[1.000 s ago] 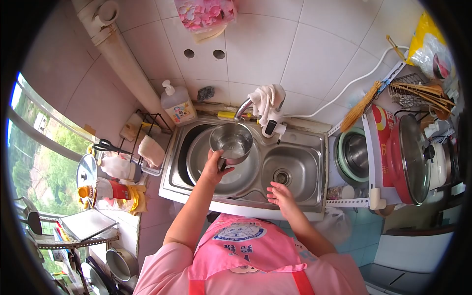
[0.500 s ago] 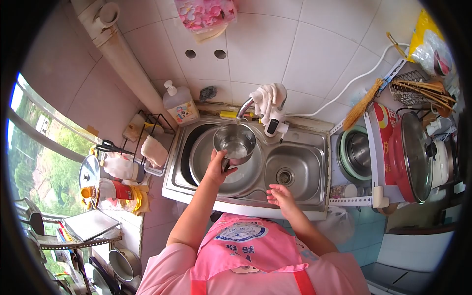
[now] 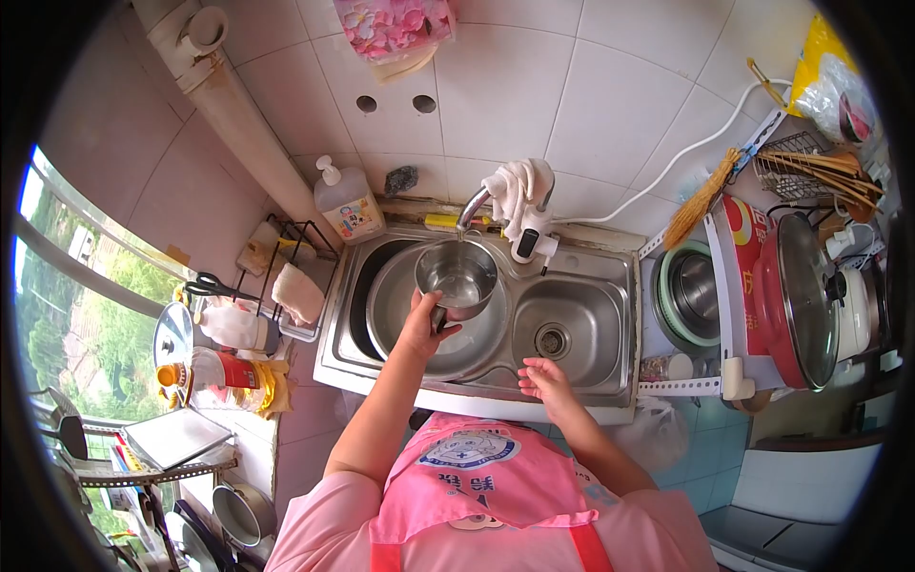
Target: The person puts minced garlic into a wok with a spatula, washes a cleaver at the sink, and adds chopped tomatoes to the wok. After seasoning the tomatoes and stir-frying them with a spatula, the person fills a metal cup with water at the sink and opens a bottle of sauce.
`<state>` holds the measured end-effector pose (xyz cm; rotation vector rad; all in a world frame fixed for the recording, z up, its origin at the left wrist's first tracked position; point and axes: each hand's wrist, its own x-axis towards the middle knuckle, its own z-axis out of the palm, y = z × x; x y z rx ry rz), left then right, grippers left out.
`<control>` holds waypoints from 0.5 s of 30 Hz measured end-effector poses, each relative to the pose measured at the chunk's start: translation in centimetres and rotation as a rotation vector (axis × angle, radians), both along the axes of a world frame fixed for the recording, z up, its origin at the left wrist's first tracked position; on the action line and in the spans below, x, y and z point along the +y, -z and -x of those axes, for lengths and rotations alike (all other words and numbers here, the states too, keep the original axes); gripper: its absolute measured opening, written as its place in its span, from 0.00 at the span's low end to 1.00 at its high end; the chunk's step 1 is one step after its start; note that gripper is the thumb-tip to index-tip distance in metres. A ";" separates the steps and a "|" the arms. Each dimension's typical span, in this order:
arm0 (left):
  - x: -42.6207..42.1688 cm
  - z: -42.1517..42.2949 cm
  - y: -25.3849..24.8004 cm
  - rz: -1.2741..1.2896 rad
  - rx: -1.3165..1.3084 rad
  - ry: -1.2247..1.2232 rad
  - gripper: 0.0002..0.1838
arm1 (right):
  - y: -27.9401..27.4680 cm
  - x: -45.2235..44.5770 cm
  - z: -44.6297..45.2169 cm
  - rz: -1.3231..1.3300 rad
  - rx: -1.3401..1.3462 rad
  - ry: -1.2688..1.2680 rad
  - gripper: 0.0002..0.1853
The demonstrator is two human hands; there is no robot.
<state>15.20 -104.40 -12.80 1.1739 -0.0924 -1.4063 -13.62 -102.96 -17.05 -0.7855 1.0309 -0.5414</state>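
My left hand (image 3: 422,324) is closed around the dark handle of a small stainless steel saucepan (image 3: 456,296). The pan is under the spout of the faucet (image 3: 473,210), with what looks like clear water inside. Beneath it a wide metal basin (image 3: 386,310) rests in the left bowl of the sink (image 3: 624,367). Over the front edge of the right sink bowl (image 3: 591,334), my right hand (image 3: 545,379) hovers with fingers loosely spread and nothing in them. A pale cloth (image 3: 517,191) is wrapped over the faucet.
Left of the sink stand a soap pump bottle (image 3: 349,208) and a black wire rack (image 3: 329,272). A shelf on the right holds a red pan with a glass lid (image 3: 805,300); a straw brush (image 3: 701,205) hangs beside it. Bottles (image 3: 214,372) line the window side.
Both hands and the saucepan stay almost in place; the whole view has shifted very slightly.
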 end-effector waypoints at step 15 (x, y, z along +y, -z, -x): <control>0.0 0.0 0.5 -0.024 -0.003 0.002 0.21 | 0.0 0.0 0.0 -0.014 0.006 -0.007 0.15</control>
